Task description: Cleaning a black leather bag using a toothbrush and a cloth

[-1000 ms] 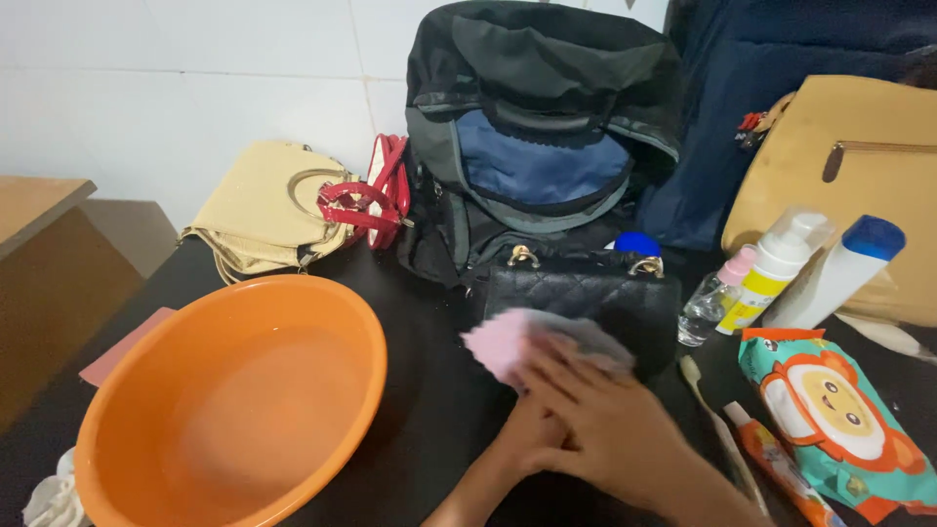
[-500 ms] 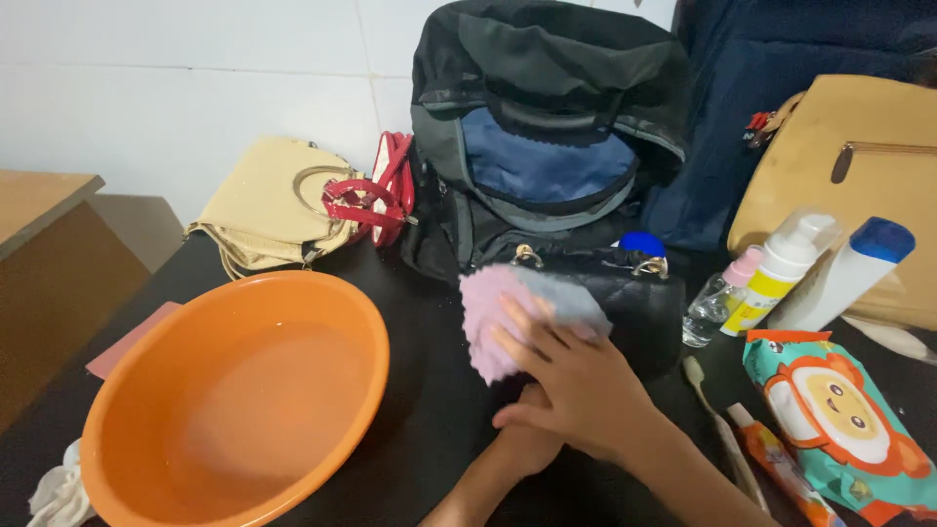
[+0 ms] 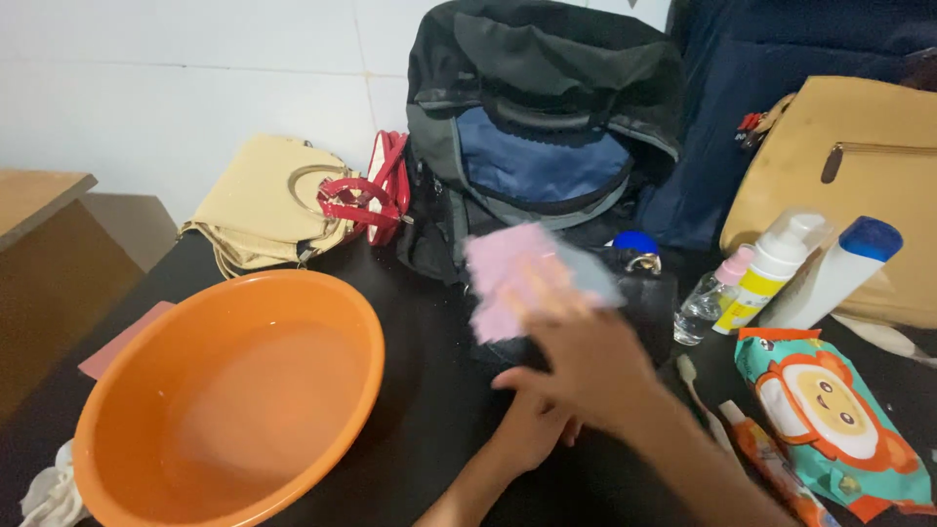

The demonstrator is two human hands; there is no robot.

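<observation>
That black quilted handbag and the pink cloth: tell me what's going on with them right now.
A person's right hand presses a pink cloth against the front of the black quilted handbag, which stands upright on the dark table. The left hand rests at the bag's base, below the right one. An orange basin holding water sits to the left. Bottles, a wipes pack and a toothbrush lie to the right; a backpack stands behind.

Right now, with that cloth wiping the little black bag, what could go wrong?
The right hand rubs the pink cloth over the black bag close to the upright bottles; a wide swipe might topple them. The orange basin holding water sits near the table edge, so a bump could slosh it toward the bags.
</observation>
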